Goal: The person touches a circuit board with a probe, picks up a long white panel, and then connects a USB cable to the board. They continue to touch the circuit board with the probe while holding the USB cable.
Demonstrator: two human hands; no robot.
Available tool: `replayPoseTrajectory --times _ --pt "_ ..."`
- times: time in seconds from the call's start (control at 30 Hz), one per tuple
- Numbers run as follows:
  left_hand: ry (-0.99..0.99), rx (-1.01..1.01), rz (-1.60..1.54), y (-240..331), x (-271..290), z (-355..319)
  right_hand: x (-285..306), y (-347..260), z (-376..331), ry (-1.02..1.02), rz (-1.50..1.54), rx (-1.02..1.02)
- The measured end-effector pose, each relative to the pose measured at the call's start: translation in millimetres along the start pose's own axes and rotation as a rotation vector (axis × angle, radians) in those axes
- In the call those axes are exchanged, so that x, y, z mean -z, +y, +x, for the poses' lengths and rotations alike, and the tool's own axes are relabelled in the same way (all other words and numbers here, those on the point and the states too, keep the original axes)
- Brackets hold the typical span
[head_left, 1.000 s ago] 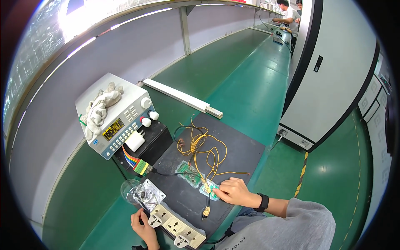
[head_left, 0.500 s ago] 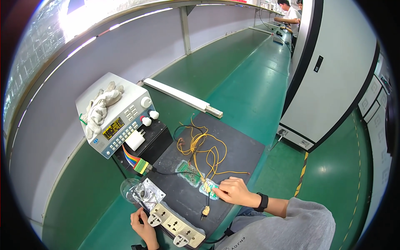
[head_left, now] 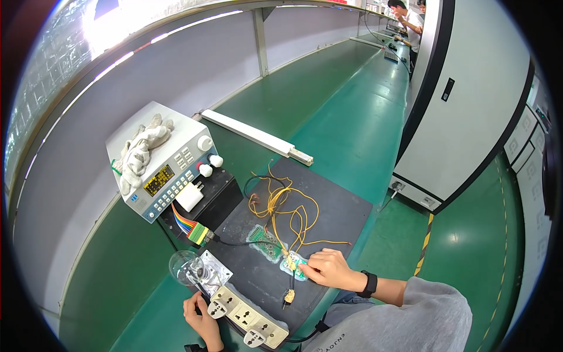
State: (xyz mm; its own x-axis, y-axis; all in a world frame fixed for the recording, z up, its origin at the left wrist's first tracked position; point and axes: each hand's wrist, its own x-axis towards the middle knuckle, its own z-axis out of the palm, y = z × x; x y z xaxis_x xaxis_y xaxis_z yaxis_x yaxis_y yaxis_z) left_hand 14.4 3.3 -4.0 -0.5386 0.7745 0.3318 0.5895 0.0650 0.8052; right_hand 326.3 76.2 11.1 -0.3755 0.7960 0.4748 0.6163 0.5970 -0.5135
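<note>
In the head view, the right hand (head_left: 333, 271) is curling, its fingertips touching a small circuit board (head_left: 298, 272) lying just to its left; whether they are pinching, I cannot tell. The left hand (head_left: 202, 324), farther off, is curling beside a power strip (head_left: 248, 317), its grip unclear. A dark mat (head_left: 346, 205) is covering part of the green tabletop (head_left: 358, 117); a grey cabinet (head_left: 469, 105) is standing rightward.

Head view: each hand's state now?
Left hand: curled beside the power strip; grip unclear.
Right hand: curled at the smaller circuit board; grip unclear.
</note>
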Motion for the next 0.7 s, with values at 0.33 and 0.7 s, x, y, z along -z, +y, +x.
replayPoseTrajectory --times 0.33,0.7 --pt "-0.003 -0.008 -0.007 -0.7 0.4 0.6 -0.6 -1.1 1.8 0.054 0.031 0.018" --pt "0.008 -0.022 -0.002 -5.0 -0.3 0.2 -0.5 -1.7 1.8 0.048 0.027 0.014"
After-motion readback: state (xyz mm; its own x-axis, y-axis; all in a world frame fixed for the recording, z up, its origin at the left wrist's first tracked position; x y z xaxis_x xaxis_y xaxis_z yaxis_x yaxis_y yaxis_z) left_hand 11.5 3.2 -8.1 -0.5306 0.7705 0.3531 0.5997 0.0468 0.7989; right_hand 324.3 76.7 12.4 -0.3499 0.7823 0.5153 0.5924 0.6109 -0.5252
